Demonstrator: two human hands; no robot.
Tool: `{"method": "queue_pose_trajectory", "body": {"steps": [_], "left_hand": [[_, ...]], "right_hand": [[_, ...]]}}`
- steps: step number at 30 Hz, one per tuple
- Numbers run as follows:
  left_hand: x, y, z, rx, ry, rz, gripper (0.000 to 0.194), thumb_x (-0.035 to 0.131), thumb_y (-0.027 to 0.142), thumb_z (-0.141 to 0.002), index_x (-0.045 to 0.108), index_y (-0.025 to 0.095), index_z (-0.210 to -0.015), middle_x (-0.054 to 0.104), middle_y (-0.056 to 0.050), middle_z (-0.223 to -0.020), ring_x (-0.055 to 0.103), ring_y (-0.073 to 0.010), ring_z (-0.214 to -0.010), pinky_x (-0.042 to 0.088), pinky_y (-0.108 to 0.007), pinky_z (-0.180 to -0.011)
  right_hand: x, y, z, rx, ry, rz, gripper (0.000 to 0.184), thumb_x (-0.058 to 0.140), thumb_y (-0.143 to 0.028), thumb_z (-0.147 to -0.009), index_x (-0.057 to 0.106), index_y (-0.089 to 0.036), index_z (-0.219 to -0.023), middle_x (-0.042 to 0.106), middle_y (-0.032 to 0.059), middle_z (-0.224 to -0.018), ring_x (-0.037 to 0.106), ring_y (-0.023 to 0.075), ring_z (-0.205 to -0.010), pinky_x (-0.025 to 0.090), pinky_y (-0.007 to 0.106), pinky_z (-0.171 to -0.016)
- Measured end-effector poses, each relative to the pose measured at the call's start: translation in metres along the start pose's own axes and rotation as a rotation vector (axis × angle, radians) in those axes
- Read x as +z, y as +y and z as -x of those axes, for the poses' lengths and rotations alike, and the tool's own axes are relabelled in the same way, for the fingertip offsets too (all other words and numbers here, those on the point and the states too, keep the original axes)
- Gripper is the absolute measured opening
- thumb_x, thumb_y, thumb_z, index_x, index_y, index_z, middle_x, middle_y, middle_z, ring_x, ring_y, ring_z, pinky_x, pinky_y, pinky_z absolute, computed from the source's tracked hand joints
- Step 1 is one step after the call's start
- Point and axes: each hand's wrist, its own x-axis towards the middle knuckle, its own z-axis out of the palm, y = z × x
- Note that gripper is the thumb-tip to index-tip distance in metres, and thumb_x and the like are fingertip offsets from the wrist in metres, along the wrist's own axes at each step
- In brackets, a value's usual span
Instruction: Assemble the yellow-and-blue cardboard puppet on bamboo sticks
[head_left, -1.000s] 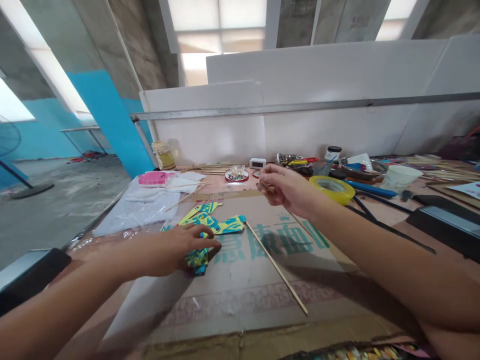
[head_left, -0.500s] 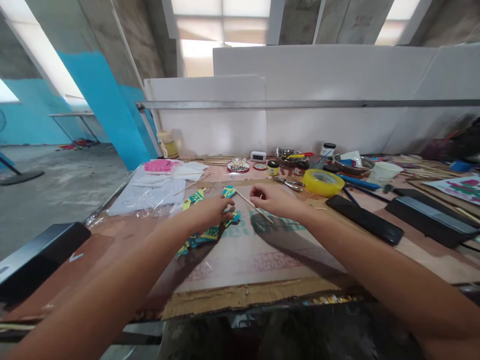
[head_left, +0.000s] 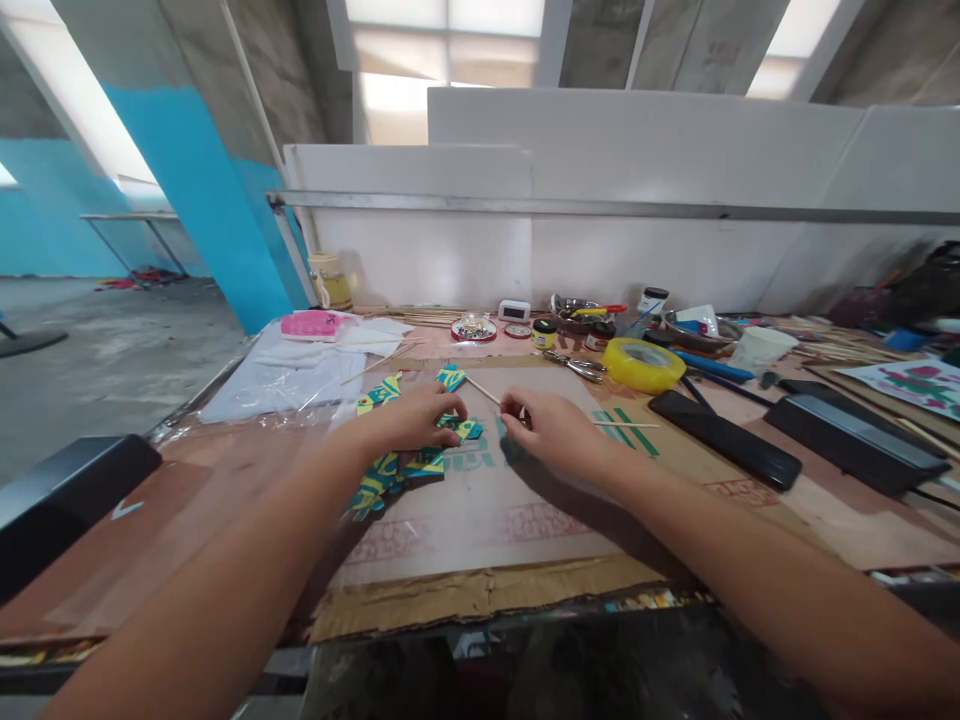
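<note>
Teal-and-yellow patterned flat pieces (head_left: 379, 485) lie on a sheet over cardboard, partly under my left hand (head_left: 416, 415). That hand is palm down, its fingers curved with thumb and forefinger apart, close to a small patterned piece (head_left: 469, 430). My right hand (head_left: 551, 425) pinches a thin wooden stick (head_left: 481, 387) between thumb and fingertips. The stick slants away to the upper left, its far end at another patterned piece (head_left: 451, 377). The near end is hidden by my fingers. A second thin stick (head_left: 628, 425) lies right of my right hand.
Right of my hands are yellow tape (head_left: 643, 365), a black phone (head_left: 724, 438) and a dark box-like device (head_left: 859, 440). Pliers (head_left: 574, 365), paint jars (head_left: 544, 333) and a red-rimmed dish (head_left: 474, 328) stand behind. White paper (head_left: 277, 375) lies left, a black box (head_left: 71, 510) nearer.
My right hand has moved slightly down and now grips the stick, which earlier lay below its fingertips. My left hand has shifted a little left, its thumb and forefinger apart.
</note>
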Motion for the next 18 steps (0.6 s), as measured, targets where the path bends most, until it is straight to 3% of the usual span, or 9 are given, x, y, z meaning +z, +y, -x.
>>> {"method": "queue_pose_trajectory", "body": {"steps": [7,11,14,18], "left_hand": [[0.010,0.008,-0.006,-0.027,0.104,0.132,0.038,0.069,0.047,-0.077,0.062,0.020,-0.102,0.068,-0.005,-0.094,0.061,-0.0228,-0.085,0.045,-0.031,-0.072],[0.009,0.023,-0.008,0.037,0.167,0.324,0.035,0.061,0.042,-0.086,0.066,0.022,-0.114,0.072,-0.004,-0.101,0.065,-0.0204,-0.088,0.047,-0.031,-0.078],[0.006,0.031,-0.008,0.029,0.216,0.395,0.029,0.059,0.043,-0.087,0.072,0.022,-0.101,0.075,-0.003,-0.097,0.066,-0.0203,-0.090,0.047,-0.031,-0.080],[0.004,0.036,-0.008,-0.067,0.308,0.453,0.029,0.058,0.045,-0.086,0.070,0.019,-0.088,0.072,-0.002,-0.083,0.063,-0.0184,-0.078,0.047,-0.030,-0.070]], "right_hand": [[0.002,-0.004,0.002,-0.015,-0.006,-0.054,0.013,0.053,-0.024,-0.089,0.064,-0.018,-0.091,0.069,0.0045,-0.081,0.056,0.0155,-0.067,0.034,0.027,-0.062],[0.000,-0.002,0.002,-0.003,0.064,-0.112,0.011,0.053,-0.025,-0.089,0.062,-0.019,-0.089,0.065,0.0020,-0.076,0.052,0.0138,-0.062,0.033,0.026,-0.060],[-0.001,-0.001,0.001,0.006,0.124,-0.159,0.010,0.054,-0.026,-0.088,0.061,-0.019,-0.087,0.064,0.0015,-0.074,0.052,0.0137,-0.062,0.034,0.026,-0.059],[0.000,0.002,-0.002,0.040,0.142,-0.235,0.010,0.054,-0.027,-0.088,0.060,-0.019,-0.085,0.063,0.0014,-0.073,0.053,0.0145,-0.063,0.035,0.026,-0.058]]}}
